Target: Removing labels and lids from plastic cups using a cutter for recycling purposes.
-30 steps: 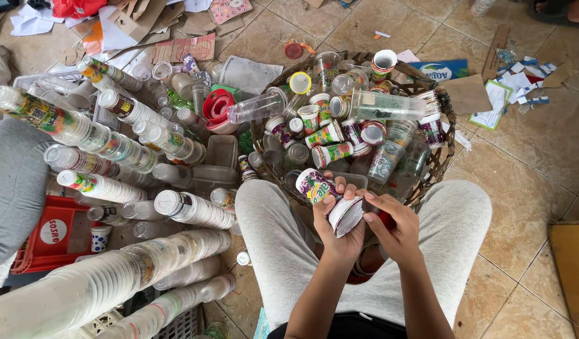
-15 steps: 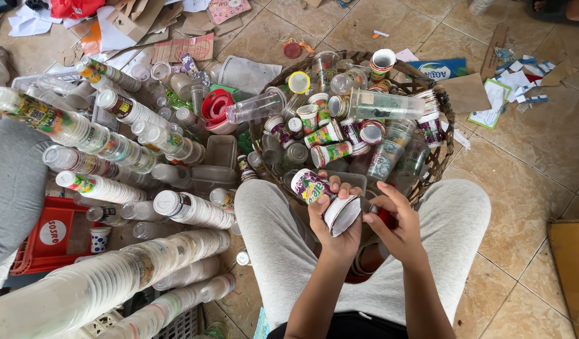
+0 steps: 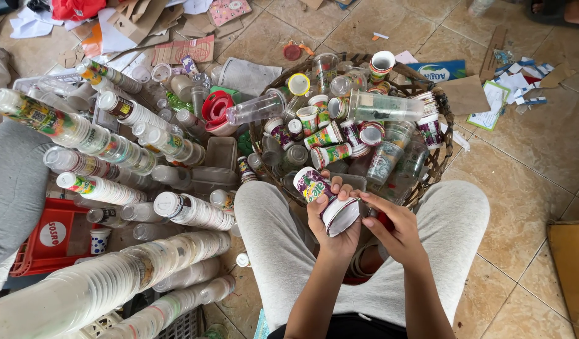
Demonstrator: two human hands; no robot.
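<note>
Left hand (image 3: pixel 332 221) is clenched around a printed cup (image 3: pixel 314 186), tilted sideways over the lap just in front of the basket (image 3: pixel 441 135). Right hand (image 3: pixel 396 227) pinches its white lid (image 3: pixel 341 215), likely to peel it. Stacked cups (image 3: pixel 101 285) lie at left.

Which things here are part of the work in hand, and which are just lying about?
In hand:
- left hand holding a printed plastic cup
- right hand at the cup's white peeled label
- wicker basket of loose cups
- nested cup stacks

Lying about:
- cardboard scraps
- torn paper
- red crate
</note>
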